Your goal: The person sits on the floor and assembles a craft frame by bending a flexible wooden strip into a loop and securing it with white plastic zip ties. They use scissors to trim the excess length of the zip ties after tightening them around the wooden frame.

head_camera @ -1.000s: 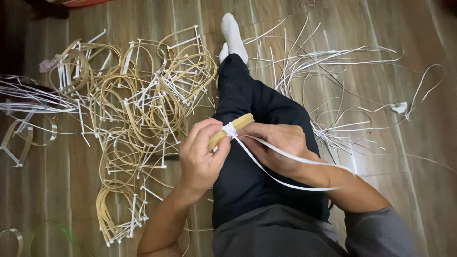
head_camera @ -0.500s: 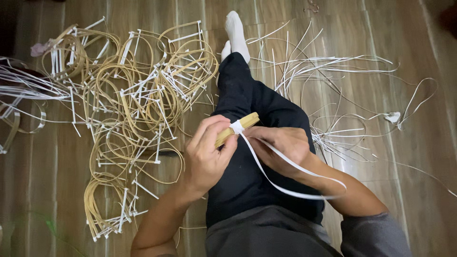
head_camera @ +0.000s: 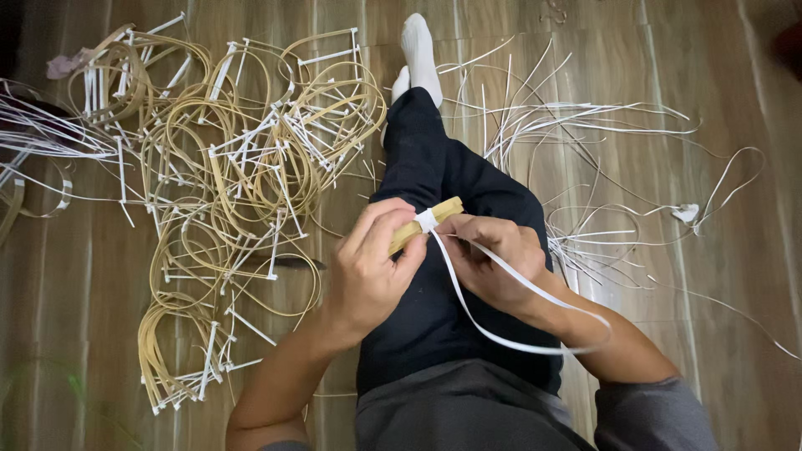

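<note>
Hoops (head_camera: 225, 184) piled on floor (head_camera: 83, 334) at left. Left hand (head_camera: 368, 267) pinches cane bundle (head_camera: 424, 224) over lap; right hand (head_camera: 493, 259) touches bundle's far side, fingers curled on white strip (head_camera: 501, 330) wrapped round it. Loose strips (head_camera: 585, 134) at right.

cane bundle (head_camera: 426, 224): lower end hidden in left hand (head_camera: 368, 271) | white strip (head_camera: 518, 330): start hidden under fingers (head_camera: 468, 227)

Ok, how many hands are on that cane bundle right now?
2. The left hand grips the tan cane bundle from the left; the right hand pinches the white strip where it wraps the bundle, over the lap. No other hands show.
</note>
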